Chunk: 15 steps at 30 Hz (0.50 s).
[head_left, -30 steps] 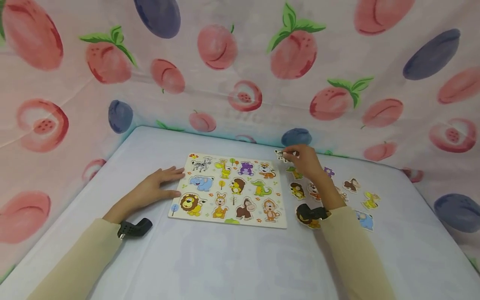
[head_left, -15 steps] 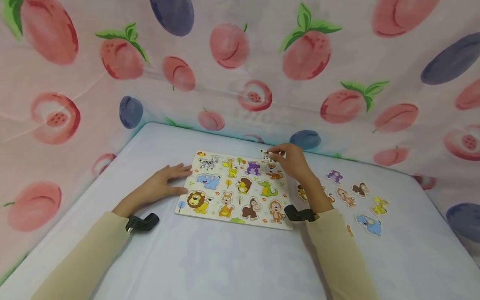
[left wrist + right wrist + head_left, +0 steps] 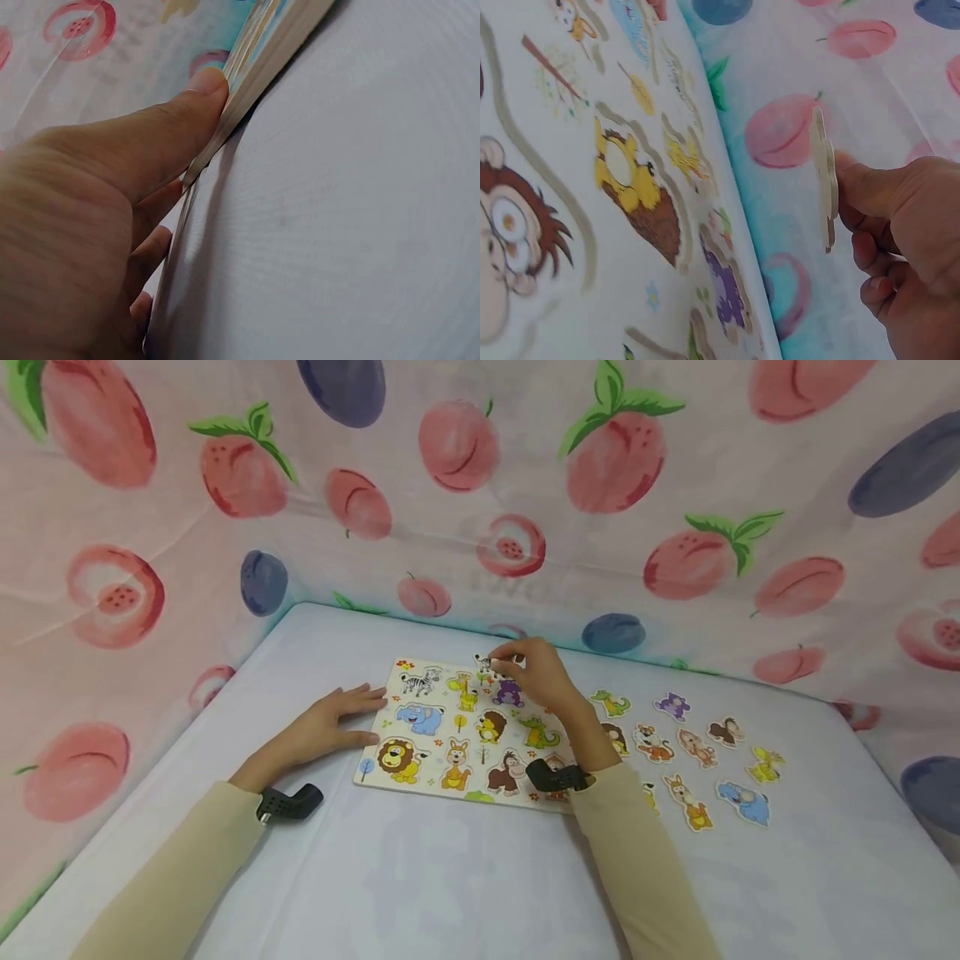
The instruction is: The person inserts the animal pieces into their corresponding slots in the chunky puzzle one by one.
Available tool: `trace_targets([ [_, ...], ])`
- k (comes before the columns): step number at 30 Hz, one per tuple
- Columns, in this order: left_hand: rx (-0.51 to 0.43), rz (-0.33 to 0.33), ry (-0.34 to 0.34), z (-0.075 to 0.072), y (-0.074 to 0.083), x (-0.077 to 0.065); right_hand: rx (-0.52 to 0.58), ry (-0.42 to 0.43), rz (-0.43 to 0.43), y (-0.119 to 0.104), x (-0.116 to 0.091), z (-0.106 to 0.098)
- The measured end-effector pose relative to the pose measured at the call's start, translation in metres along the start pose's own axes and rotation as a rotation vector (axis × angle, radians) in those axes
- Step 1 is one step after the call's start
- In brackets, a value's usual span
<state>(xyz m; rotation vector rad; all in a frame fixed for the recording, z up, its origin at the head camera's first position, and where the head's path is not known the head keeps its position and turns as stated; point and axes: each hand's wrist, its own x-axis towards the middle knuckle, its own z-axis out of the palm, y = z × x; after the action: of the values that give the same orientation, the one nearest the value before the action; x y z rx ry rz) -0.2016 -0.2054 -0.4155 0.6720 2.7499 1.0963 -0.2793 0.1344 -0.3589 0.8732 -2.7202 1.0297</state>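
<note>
A puzzle board [image 3: 431,782] with printed animal pictures lies flat on the white table. My left hand [image 3: 330,720] rests at its left edge, fingers extended and spread; in the left wrist view the thumb [image 3: 176,124] touches the board's edge [image 3: 251,86]. Above the board's back edge, my right hand [image 3: 538,675] pinches a zebra puzzle piece [image 3: 483,665] between thumb and fingers. From the right wrist, that piece [image 3: 825,184] appears edge-on, held apart from the board, whose recessed outlines show. The zebra picture [image 3: 422,681] sits at the board's back left corner.
Several loose animal pieces lie right of the board, among them a crocodile [image 3: 611,702], purple hippo [image 3: 672,706], tiger [image 3: 652,743], kangaroo [image 3: 687,803] and elephant [image 3: 744,802]. My right forearm partly covers some. A fruit-patterned cloth [image 3: 450,543] stands behind the table.
My right hand has carried the zebra piece leftward from beyond the board's right side to over its back edge. The left hand stays at the board's left edge. The head view has shifted slightly.
</note>
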Motion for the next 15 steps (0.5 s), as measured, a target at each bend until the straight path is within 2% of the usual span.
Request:
trace_targets([
  [6, -0.006, -0.007, 0.004, 0.001, -0.001, 0.0, -0.014, -0.035, 0.008, -0.011, 0.01, 0.017],
  [15, -0.01, -0.003, 0.003, 0.001, 0.0, 0.001, 0.032, -0.041, 0.039, -0.034, 0.015, 0.041],
])
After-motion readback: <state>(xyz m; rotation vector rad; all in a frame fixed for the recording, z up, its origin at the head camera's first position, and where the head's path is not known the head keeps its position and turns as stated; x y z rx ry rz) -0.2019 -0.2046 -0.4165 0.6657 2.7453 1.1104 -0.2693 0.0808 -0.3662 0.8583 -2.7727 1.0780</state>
